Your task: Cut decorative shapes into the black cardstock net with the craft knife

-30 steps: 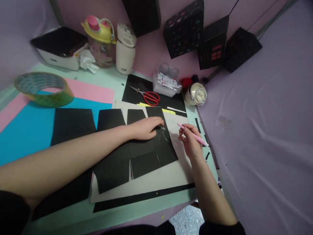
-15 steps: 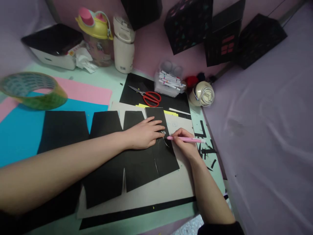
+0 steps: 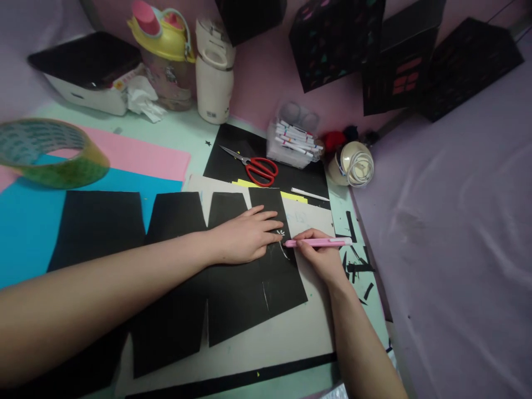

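Note:
My left hand (image 3: 249, 235) lies flat with fingers spread on a notched sheet of black paper (image 3: 236, 305), pressing its right-hand panel. In my right hand (image 3: 322, 257) is a slim pink pen-shaped craft knife (image 3: 318, 243), held in a pinch. Its tip meets the black paper just right of my left fingertips. Small pale petal shapes and a thin curved pale line show beside the tip. A whitish board (image 3: 310, 327) lies under the black paper. Red-handled scissors (image 3: 261, 170) rest beyond my left hand, on another black sheet (image 3: 233, 141).
A clear box of markers (image 3: 295, 138) and a cream cup with a coiled cable (image 3: 353, 163) stand at the back. A large tape roll (image 3: 54, 152) sits left on blue and pink sheets. Black scraps (image 3: 359, 267) lie right. Black paper lanterns (image 3: 336, 44) hang above.
The view has shifted slightly. My left hand stays pressed on the paper, and the knife remains in my right hand with its tip near the curved line.

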Demonstrator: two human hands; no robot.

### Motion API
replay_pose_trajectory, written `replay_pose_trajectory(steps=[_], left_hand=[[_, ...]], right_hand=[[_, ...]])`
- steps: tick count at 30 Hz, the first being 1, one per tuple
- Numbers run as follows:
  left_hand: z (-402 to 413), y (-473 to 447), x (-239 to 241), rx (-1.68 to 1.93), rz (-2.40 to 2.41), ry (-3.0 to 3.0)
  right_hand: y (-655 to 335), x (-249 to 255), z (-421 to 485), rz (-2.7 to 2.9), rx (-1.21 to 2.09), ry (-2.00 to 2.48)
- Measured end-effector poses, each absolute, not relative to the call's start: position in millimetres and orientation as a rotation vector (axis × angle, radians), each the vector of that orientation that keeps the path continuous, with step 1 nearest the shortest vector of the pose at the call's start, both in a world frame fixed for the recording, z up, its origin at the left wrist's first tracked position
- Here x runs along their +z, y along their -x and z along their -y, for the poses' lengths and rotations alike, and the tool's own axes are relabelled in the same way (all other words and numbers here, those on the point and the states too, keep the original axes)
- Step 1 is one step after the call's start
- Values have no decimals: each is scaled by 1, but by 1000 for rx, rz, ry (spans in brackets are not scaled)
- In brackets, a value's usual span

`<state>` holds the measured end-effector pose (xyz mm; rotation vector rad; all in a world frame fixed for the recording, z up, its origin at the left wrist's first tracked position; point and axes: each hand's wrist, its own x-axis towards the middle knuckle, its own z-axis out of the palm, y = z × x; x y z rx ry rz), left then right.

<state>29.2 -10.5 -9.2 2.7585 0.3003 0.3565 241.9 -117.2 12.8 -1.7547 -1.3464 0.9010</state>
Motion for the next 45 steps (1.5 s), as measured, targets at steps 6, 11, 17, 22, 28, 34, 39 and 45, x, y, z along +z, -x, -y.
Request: replay_pose_trajectory(steps=[6,11,17,22,28,34,39,45], left_hand=[[11,-30,-9,331,-299,-2764],[11,-30,-10,363,-302,-2752],[11,-30,-11,367,-293,-2755],[11,-30,-11,377,-289,-2744],[10,-28,-13,385,-281,-2754],[11,-29,-12,389,-248,-2760],[11,-30,-13,408,-251,-2748],[11,-31,-14,412,-258,-2752]], right_hand=[[-242,14,118,1366,887,1755],[-239,15,117,1366,875,1757],[-238,16,117,1352,891,1763],[-238,15,117,1331,905,1757],[-240,12,115,1320,915,1760],[-239,14,115,1322,943,1746],[-238,14,115,1318,938,1734],[-243,9,114,1318,930,1751]])
